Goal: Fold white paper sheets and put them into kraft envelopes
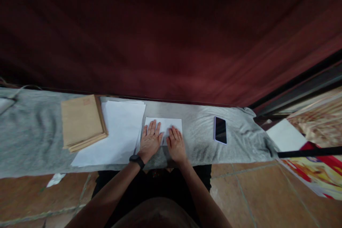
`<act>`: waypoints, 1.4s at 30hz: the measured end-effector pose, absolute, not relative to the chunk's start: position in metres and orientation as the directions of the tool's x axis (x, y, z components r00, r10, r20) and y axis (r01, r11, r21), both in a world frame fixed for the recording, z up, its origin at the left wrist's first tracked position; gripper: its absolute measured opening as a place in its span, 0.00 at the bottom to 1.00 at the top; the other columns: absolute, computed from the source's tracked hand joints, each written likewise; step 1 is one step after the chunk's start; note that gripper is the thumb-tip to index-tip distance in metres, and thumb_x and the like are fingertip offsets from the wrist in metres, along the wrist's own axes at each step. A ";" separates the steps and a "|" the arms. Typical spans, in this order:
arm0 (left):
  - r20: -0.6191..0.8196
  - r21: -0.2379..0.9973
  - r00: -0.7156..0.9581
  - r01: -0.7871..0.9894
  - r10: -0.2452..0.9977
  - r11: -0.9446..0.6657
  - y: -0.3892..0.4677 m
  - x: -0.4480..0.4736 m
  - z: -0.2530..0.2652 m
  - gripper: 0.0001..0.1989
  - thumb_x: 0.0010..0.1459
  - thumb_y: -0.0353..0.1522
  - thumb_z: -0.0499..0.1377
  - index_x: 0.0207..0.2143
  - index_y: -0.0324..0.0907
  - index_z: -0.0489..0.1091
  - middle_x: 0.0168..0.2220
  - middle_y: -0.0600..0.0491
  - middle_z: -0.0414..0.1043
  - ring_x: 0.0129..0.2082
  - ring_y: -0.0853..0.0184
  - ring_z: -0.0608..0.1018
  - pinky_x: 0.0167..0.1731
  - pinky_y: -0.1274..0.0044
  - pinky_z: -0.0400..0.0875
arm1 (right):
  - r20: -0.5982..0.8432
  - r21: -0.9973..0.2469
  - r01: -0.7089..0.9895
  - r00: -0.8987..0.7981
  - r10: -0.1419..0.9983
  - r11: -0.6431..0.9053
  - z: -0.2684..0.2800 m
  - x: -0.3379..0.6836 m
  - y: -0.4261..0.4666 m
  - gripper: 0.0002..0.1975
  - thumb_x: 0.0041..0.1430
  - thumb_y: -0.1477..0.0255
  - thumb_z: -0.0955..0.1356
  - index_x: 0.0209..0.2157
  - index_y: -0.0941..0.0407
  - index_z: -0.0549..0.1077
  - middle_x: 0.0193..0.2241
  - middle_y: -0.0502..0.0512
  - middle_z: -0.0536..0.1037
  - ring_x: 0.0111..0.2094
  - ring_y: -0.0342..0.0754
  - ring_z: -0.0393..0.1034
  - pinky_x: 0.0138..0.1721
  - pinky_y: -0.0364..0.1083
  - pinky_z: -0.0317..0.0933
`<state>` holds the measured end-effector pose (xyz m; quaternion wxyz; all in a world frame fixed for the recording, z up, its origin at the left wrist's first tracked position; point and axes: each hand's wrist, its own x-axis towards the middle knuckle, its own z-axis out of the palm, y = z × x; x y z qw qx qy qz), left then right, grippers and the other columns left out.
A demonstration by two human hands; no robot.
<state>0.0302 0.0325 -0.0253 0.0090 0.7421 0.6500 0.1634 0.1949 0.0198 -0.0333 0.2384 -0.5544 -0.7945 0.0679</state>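
Note:
A folded sheet of white paper [163, 122] lies on the grey cloth in front of me. My left hand [150, 140] rests flat on its left part, fingers spread, with a dark band on the wrist. On the right part lies my right hand [175, 144], palm down and fingers stretched out. Just left of the folded sheet are several larger loose white sheets [121, 131]. A stack of brown envelopes [81, 119] sits partly on top of those sheets. Whatever is under my palms is hidden.
A phone [220, 130] with a pale purple edge lies to the right on the grey cloth [199, 131]. Behind the narrow surface rises a dark red panel [165, 50]. At far right stands a colourful printed box [317, 172]; a white scrap [55, 179] lies on the tiled floor.

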 end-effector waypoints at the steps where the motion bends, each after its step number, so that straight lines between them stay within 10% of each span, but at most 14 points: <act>1: 0.229 0.225 0.101 0.962 0.968 -0.154 0.033 0.030 -0.026 0.29 0.70 0.38 0.45 0.68 0.36 0.57 0.71 0.38 0.52 0.72 0.52 0.55 0.69 0.56 0.46 | 0.295 -0.359 0.861 -0.261 0.919 0.360 -0.034 0.191 0.020 0.25 0.73 0.70 0.58 0.67 0.60 0.60 0.69 0.63 0.60 0.70 0.55 0.52 0.68 0.58 0.51; 24: 0.220 0.243 -0.100 0.969 0.970 0.045 0.060 0.044 -0.028 0.29 0.68 0.35 0.44 0.68 0.31 0.57 0.70 0.36 0.52 0.72 0.50 0.52 0.68 0.51 0.44 | 0.300 -0.339 0.910 -0.136 0.944 0.239 -0.034 0.190 0.060 0.26 0.72 0.68 0.60 0.67 0.62 0.60 0.67 0.68 0.61 0.69 0.57 0.53 0.67 0.60 0.48; 35: 0.285 0.317 -0.095 0.948 0.954 0.000 0.059 0.042 -0.033 0.30 0.68 0.36 0.44 0.67 0.32 0.58 0.70 0.36 0.54 0.72 0.51 0.53 0.68 0.50 0.44 | 0.075 -0.769 0.630 0.250 0.965 -0.103 -0.021 0.225 0.057 0.18 0.61 0.70 0.63 0.51 0.59 0.73 0.44 0.64 0.77 0.45 0.56 0.73 0.50 0.52 0.65; 42: 0.275 0.314 -0.032 0.948 0.961 -0.058 0.053 0.038 -0.025 0.29 0.69 0.37 0.44 0.65 0.28 0.61 0.68 0.34 0.58 0.71 0.49 0.57 0.68 0.52 0.45 | -0.083 -0.910 0.383 0.211 0.974 -0.160 -0.010 0.228 0.060 0.10 0.53 0.65 0.67 0.31 0.57 0.75 0.26 0.53 0.76 0.32 0.50 0.72 0.35 0.45 0.64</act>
